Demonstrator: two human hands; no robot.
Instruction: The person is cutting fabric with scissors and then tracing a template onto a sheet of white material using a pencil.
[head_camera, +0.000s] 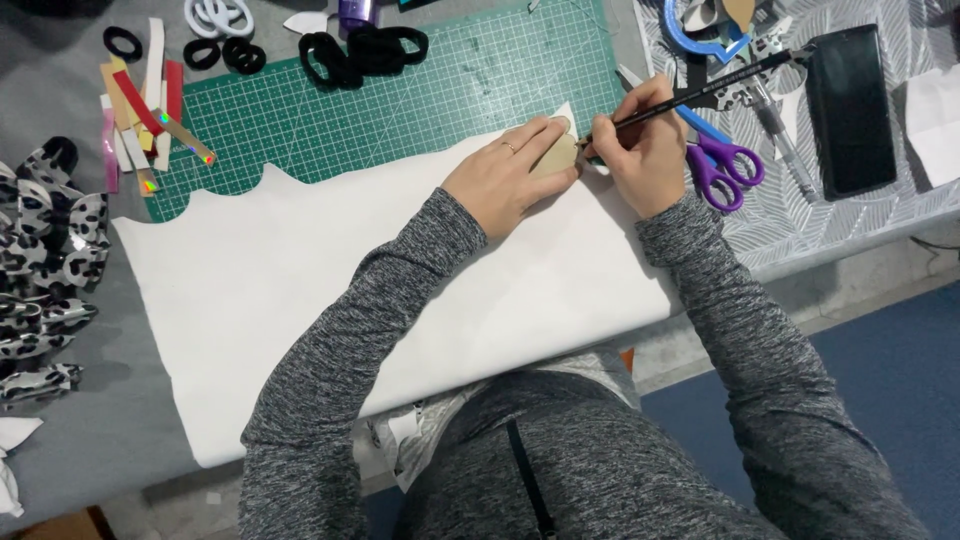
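The left hand pressed flat on a beige template atop the white sheet, while the right hand gripped a black pencil at the template's edge.

Left hand pressing a small tan cardboard template flat on a white sheet, right hand holding a black pencil at the template's edge, green cutting mat beneath, purple scissors just beside, grey table
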